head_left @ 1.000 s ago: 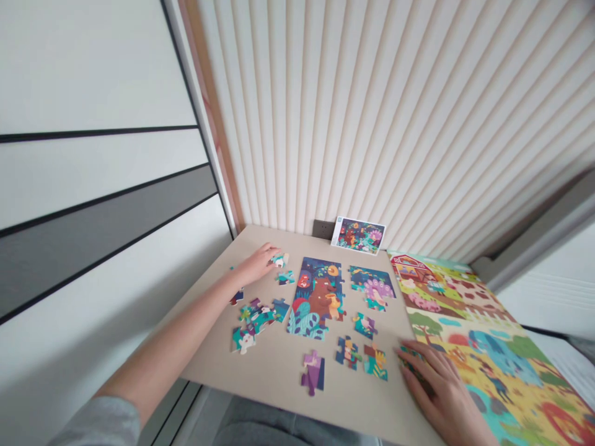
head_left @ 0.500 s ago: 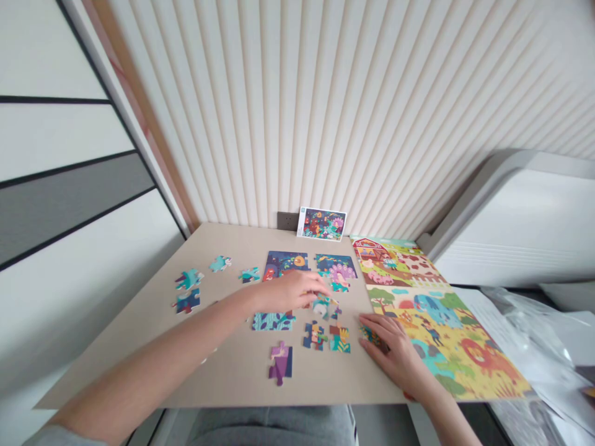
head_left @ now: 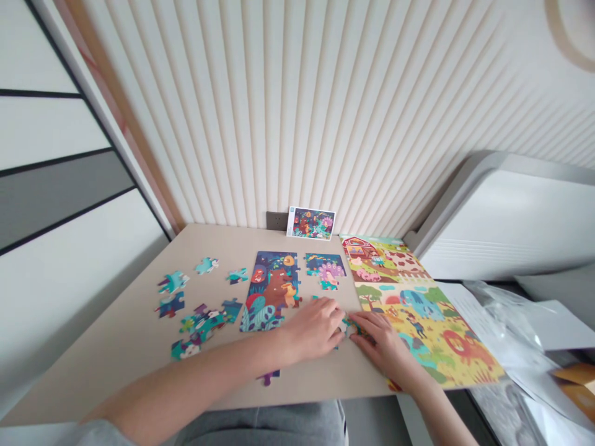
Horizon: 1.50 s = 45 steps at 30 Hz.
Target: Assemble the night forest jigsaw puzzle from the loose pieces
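My left hand (head_left: 320,329) is closed, its fingers bent down onto a puzzle piece (head_left: 344,324) right of the table's middle. Close beside it, my right hand (head_left: 382,342) has its thumb and fingers around another puzzle piece, mostly hidden beneath them. Left of my hands lies a joined puzzle section (head_left: 275,282) with a bear and blue leaves. Farther back is a smaller joined section (head_left: 329,266) with a pink peacock. My left forearm partly covers a purple piece (head_left: 268,376). Other pieces under my left hand are hidden.
Loose pieces (head_left: 204,325) are spread on the left of the table (head_left: 139,347). A picture card (head_left: 311,223) leans on the ribbed wall. At right lie a farm puzzle (head_left: 383,260) and a safari puzzle (head_left: 432,337). Clear plastic wrap (head_left: 506,316) lies beyond the table's right edge.
My left hand has moved right and nearer to me, beside my right hand, uncovering the bear section. My right hand stays around its piece. The view has shifted slightly, showing more loose pieces at left.
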Motion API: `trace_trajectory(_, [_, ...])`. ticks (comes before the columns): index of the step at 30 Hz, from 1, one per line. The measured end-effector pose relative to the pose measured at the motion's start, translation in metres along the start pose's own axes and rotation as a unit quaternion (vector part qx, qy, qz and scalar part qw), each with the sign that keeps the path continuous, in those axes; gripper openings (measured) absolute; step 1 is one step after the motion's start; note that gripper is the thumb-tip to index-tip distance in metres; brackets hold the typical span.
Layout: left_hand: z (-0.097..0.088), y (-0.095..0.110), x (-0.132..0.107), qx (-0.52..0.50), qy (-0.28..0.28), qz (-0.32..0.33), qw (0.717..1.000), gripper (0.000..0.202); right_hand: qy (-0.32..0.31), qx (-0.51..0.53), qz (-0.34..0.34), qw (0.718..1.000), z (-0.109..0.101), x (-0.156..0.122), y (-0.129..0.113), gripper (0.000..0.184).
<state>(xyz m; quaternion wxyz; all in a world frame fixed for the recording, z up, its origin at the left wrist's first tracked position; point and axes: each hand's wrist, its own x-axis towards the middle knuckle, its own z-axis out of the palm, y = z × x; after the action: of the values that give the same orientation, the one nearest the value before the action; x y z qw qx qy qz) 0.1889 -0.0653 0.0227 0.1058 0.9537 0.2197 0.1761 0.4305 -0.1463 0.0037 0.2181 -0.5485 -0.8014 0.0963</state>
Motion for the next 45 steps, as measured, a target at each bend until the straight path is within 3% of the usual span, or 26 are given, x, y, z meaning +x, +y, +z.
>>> trace_trajectory(3, [0.005,0.006,-0.023,0.031,0.009,0.013,0.999,0.045,-0.003,-0.006,-0.005,1.0,0.002,0.001,-0.004,0.037])
trace_trajectory(8, [0.0,-0.001,-0.044,0.045,0.021,0.044,0.998,0.042,-0.014,-0.015,-0.016,1.0,0.0,0.0,0.002,0.043])
trace_trajectory(13, [-0.011,-0.001,-0.055,0.061,-0.009,0.028,0.998,0.044,-0.021,-0.015,-0.033,0.999,-0.001,0.0,0.012,0.04])
trace_trajectory(19, [-0.002,0.013,-0.047,0.093,-0.008,0.037,0.995,0.043,-0.011,-0.017,-0.04,0.999,-0.005,0.004,0.02,0.041])
trace_trajectory(24, [0.005,0.012,-0.036,0.086,-0.013,0.046,0.995,0.033,-0.035,-0.019,-0.055,0.998,-0.01,0.006,0.021,0.04])
trace_trajectory(30, [0.015,0.008,-0.035,0.06,0.006,0.043,0.997,0.046,-0.047,-0.034,-0.078,0.995,-0.013,0.006,0.017,0.034])
trace_trajectory(39, [0.016,0.008,-0.036,0.049,-0.008,0.04,0.998,0.048,-0.083,-0.081,-0.103,0.988,-0.023,0.012,0.0,0.034])
trace_trajectory(45, [0.015,0.007,-0.036,0.082,-0.005,0.043,0.996,0.048,-0.051,-0.105,-0.077,0.99,-0.012,0.003,-0.007,0.036])
